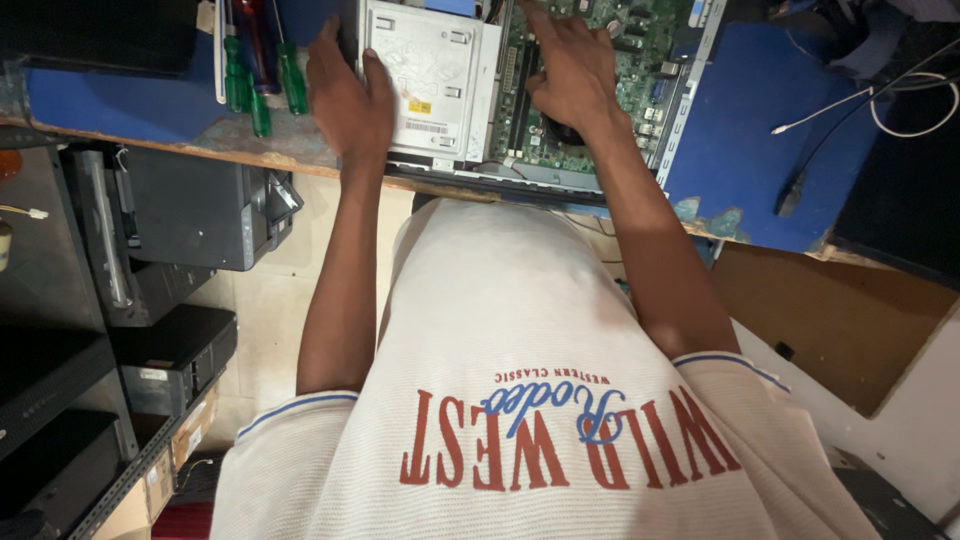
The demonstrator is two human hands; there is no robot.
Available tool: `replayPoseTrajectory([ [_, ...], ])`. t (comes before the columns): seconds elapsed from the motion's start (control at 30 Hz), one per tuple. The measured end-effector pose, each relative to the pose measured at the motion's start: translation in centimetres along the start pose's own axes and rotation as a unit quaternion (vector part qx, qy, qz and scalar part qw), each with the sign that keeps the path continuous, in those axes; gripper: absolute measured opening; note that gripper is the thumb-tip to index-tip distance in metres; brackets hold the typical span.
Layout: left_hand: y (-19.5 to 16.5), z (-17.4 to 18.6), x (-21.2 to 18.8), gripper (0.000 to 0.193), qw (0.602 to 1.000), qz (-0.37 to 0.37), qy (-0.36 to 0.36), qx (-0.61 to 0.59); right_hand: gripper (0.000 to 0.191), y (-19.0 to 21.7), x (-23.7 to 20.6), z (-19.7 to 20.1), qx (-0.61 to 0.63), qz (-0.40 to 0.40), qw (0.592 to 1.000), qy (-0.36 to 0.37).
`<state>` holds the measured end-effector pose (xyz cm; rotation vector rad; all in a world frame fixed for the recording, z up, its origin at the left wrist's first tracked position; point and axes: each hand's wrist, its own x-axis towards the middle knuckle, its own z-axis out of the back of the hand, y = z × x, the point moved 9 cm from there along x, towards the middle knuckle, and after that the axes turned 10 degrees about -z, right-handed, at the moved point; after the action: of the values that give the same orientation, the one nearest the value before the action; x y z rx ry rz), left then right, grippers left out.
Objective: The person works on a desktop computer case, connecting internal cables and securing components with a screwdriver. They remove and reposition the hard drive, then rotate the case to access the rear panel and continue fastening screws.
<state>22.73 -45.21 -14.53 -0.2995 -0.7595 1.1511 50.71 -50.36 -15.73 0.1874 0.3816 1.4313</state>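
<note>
Cream ribbed shirt cloth (520,330) with red and blue lettering fills the near view. Beyond it, at the table's (730,150) near edge, sits an open desktop computer case (500,175). Left hand (350,100) rests on the left rim of its silver metal drive cage (430,75), fingers loosely spread, holding nothing. Right hand (572,70) presses flat on the green motherboard (640,60), fingers parted; what lies under its palm is hidden. A small yellow label (419,106) sits on the cage. Green-handled screwdrivers (262,85) lie near the left edge. White cable (880,100) runs off right.
</note>
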Motion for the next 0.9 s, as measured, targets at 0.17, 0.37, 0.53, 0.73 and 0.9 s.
replayPoseTrajectory([
  [0.17,0.2,0.2,-0.2,0.046,1.000,-0.003,0.000,0.003,0.093,0.4,-0.2,0.0,-0.003,0.007,1.000,-0.008],
  [0.37,0.4,0.5,-0.8,0.047,1.000,0.001,-0.001,-0.009,0.092,0.7,-0.5,-0.4,0.006,0.003,1.000,-0.001],
  [0.53,0.5,0.6,-0.8,0.047,1.000,-0.005,-0.005,0.006,0.093,0.7,-0.3,-0.7,-0.010,-0.006,1.000,0.002],
  [0.73,0.5,0.8,-1.6,0.048,1.000,-0.012,-0.006,0.000,0.084,1.0,-1.3,-0.8,0.001,-0.003,1.000,-0.001],
  [0.9,0.0,0.8,-2.6,0.048,1.000,-0.004,-0.004,0.000,0.071,0.7,-2.6,-0.5,0.013,0.000,1.000,0.000],
])
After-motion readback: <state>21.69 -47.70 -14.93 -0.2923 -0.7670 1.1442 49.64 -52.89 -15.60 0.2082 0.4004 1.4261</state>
